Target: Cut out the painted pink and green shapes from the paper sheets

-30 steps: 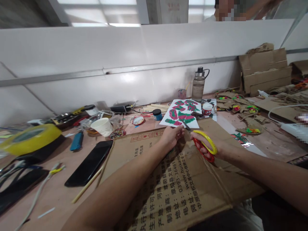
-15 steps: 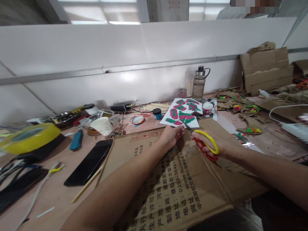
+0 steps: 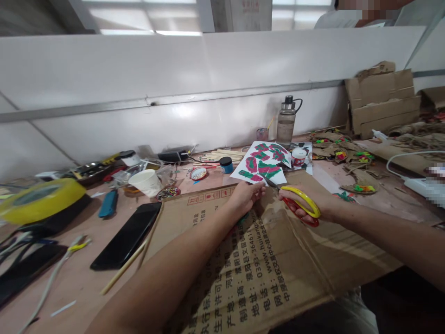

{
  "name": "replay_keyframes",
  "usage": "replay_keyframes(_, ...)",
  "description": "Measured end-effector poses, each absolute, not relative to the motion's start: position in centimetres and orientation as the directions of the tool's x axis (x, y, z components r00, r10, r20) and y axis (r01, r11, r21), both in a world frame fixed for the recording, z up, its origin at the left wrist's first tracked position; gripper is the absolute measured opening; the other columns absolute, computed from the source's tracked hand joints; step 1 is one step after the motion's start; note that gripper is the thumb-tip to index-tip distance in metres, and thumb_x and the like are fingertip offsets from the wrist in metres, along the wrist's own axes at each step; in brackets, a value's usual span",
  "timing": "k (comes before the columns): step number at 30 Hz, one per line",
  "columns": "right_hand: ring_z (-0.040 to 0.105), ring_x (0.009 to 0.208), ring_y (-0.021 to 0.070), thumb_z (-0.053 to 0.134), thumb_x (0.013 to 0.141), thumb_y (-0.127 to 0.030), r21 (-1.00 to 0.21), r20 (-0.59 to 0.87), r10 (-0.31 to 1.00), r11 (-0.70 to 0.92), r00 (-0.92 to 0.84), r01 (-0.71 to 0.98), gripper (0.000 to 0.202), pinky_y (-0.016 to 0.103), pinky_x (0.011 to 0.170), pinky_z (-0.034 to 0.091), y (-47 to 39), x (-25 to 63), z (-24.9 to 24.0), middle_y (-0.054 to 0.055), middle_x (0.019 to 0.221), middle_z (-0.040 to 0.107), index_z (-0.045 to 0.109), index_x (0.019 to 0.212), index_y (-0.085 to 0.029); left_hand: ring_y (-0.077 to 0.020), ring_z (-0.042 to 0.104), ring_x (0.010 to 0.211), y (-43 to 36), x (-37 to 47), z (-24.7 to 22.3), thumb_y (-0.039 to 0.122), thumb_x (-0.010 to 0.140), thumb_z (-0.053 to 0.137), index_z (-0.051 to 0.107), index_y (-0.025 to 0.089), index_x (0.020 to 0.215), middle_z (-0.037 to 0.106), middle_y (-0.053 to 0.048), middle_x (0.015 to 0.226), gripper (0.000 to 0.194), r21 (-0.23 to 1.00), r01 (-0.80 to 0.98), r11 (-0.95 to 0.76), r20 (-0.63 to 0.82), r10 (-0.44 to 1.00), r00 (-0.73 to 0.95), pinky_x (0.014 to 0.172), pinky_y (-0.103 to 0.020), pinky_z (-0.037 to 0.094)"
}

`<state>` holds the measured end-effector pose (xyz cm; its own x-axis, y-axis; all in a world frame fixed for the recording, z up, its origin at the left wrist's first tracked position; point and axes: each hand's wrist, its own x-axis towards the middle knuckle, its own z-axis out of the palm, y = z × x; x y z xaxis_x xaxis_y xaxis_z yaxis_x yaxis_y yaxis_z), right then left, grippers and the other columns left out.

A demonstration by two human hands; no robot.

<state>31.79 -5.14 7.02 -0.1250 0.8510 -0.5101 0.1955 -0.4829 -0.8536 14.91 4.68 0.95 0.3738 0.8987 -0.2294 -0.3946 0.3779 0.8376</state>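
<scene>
My left hand (image 3: 247, 197) pinches the near edge of a white sheet of paper (image 3: 239, 172) painted with magenta and green shapes. In my right hand (image 3: 301, 211) is a pair of scissors (image 3: 306, 197) with one yellow and one red handle loop. Their dark blades point left at the paper's lower edge, close to my left fingertips. Beneath both hands lies a flattened cardboard box (image 3: 278, 278) printed with Chinese text. A bit of green and red shows under my left wrist, mostly hidden.
A blue-labelled jar (image 3: 226, 165), a white jar (image 3: 298, 157) and a water bottle (image 3: 285, 123) stand behind the paper. On the left are a phone (image 3: 127, 236), a paper cup (image 3: 146, 182) and yellow tape (image 3: 43, 199). Decorated cardboard pieces (image 3: 361, 185) lie to the right.
The sheet's lower right corner has shifted slightly left, and the scissor handles have turned a little. Both hands keep nearly the same place.
</scene>
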Motion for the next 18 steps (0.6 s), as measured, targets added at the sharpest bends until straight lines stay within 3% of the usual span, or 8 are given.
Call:
replay_keyframes(8,0.036,0.028,0.0062,0.070,0.094,-0.058,-0.863,-0.458,0.886,-0.421,-0.079,0.280,0.039,0.015,0.026,0.031,-4.9,31.8,6.6,-0.010,0.049,0.046,0.055,0.092,-0.023,-0.0080,0.059,0.052,4.8,14.7,1.2,0.000,0.073,0.086,0.067,0.012,0.068,0.066,-0.001,0.062,0.023,0.853,-0.368,0.370,-0.217,0.893,0.395,0.056,-0.019,0.051)
replay_keyframes(18,0.045,0.031,0.0077,0.077,0.085,-0.051,-0.899,-0.436,0.882,-0.414,-0.180,0.145,0.036,0.015,0.027,0.035,-4.0,33.1,5.4,-0.008,0.050,0.052,0.059,0.090,-0.021,-0.0086,0.059,0.053,5.1,14.4,1.1,0.000,0.075,0.084,0.065,0.013,0.068,0.064,-0.001,0.062,0.024,0.852,-0.354,0.386,-0.227,0.882,0.414,0.056,-0.020,0.052)
